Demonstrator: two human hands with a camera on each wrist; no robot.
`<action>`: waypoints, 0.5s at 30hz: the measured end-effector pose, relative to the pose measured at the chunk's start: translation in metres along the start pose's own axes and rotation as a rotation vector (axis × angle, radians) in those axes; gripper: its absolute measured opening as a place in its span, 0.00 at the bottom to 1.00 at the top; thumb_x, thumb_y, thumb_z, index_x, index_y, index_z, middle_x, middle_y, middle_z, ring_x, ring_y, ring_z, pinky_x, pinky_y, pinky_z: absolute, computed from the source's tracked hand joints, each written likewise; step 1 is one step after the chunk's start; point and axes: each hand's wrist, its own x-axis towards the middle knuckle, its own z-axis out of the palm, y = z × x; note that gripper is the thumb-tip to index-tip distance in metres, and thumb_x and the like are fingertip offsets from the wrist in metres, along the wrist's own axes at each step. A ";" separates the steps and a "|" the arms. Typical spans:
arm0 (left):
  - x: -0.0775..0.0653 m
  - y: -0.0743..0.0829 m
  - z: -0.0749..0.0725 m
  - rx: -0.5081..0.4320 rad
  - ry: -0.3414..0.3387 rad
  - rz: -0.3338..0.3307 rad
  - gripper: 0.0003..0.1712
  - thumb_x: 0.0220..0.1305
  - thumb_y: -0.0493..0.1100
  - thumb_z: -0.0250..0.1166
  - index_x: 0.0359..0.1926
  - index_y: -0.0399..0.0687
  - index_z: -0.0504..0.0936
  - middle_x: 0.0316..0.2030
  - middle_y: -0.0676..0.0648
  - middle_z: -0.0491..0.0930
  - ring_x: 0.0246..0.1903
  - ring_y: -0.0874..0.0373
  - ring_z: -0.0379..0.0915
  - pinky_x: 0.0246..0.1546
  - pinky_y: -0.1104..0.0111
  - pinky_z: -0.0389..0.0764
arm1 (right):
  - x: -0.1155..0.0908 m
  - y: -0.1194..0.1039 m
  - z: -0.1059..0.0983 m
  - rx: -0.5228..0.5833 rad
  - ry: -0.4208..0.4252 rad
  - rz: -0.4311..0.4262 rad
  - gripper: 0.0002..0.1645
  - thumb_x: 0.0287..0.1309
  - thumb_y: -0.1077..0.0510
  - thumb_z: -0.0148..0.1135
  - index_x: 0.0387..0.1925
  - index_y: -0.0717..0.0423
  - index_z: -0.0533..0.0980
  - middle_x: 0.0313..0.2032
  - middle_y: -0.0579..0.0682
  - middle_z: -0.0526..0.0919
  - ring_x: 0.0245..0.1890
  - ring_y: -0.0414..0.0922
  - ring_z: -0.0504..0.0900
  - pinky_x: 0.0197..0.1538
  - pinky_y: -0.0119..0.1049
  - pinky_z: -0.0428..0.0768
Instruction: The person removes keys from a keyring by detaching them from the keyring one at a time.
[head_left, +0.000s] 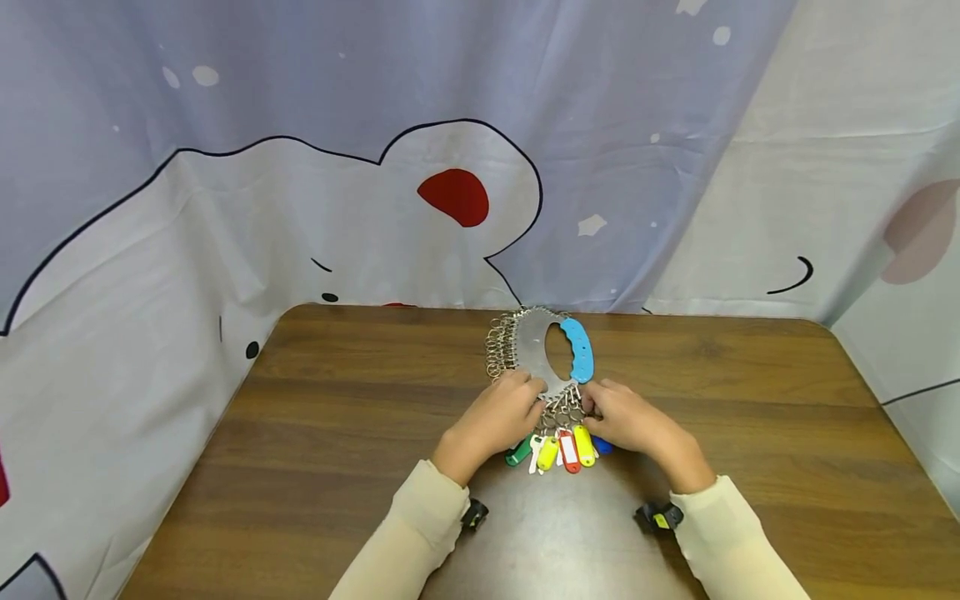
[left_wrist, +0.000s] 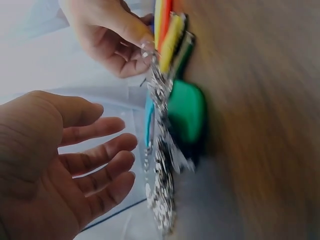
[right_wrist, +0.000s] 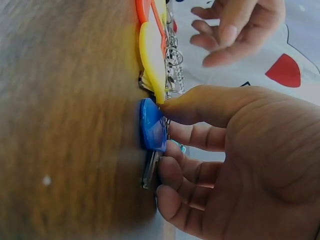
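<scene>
A curved flat metal key holder (head_left: 531, 337) with a light blue grip (head_left: 583, 352) lies on the table, small rings and hooks lining its outer edge. From its near end hang keys with a green tag (left_wrist: 187, 112), yellow tags (head_left: 583, 446), a red tag (head_left: 569, 452) and a blue tag (right_wrist: 152, 125). My right hand (head_left: 630, 421) pinches at the ring of the blue tag between thumb and fingers; the exact contact is partly hidden. My left hand (left_wrist: 55, 160) hovers beside the holder, its fingers loosely bent and apart from the keys in the left wrist view.
The brown wooden table (head_left: 345, 433) extends around the holder on both sides. Behind its far edge hangs a printed curtain (head_left: 337, 225), close to the holder's far end. Dark wrist devices (head_left: 474, 515) sit by both sleeves.
</scene>
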 end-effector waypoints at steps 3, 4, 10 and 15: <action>0.008 0.006 0.002 -0.036 -0.003 -0.006 0.13 0.68 0.41 0.57 0.49 0.41 0.82 0.41 0.46 0.80 0.43 0.54 0.74 0.46 0.63 0.80 | -0.001 0.000 0.000 -0.008 0.001 -0.008 0.08 0.52 0.62 0.64 0.30 0.56 0.72 0.28 0.48 0.71 0.29 0.44 0.68 0.31 0.38 0.71; 0.011 0.008 0.003 -0.045 -0.007 -0.008 0.13 0.68 0.41 0.57 0.50 0.41 0.82 0.42 0.46 0.80 0.44 0.55 0.75 0.46 0.63 0.80 | -0.001 0.000 -0.001 -0.010 0.002 -0.011 0.08 0.51 0.62 0.64 0.29 0.56 0.72 0.27 0.48 0.71 0.28 0.44 0.68 0.31 0.38 0.71; 0.027 0.016 0.010 -0.086 -0.034 -0.015 0.12 0.68 0.39 0.57 0.48 0.41 0.82 0.36 0.48 0.78 0.35 0.59 0.72 0.36 0.68 0.79 | -0.002 0.000 0.000 -0.021 0.010 -0.013 0.09 0.49 0.64 0.63 0.27 0.53 0.69 0.27 0.48 0.67 0.28 0.44 0.66 0.30 0.37 0.68; 0.039 0.023 0.012 -0.123 -0.054 -0.030 0.13 0.68 0.38 0.56 0.49 0.43 0.83 0.39 0.48 0.80 0.37 0.59 0.74 0.39 0.69 0.79 | -0.003 0.000 -0.001 -0.011 -0.001 -0.008 0.09 0.49 0.65 0.62 0.27 0.54 0.69 0.28 0.49 0.66 0.28 0.45 0.65 0.29 0.37 0.67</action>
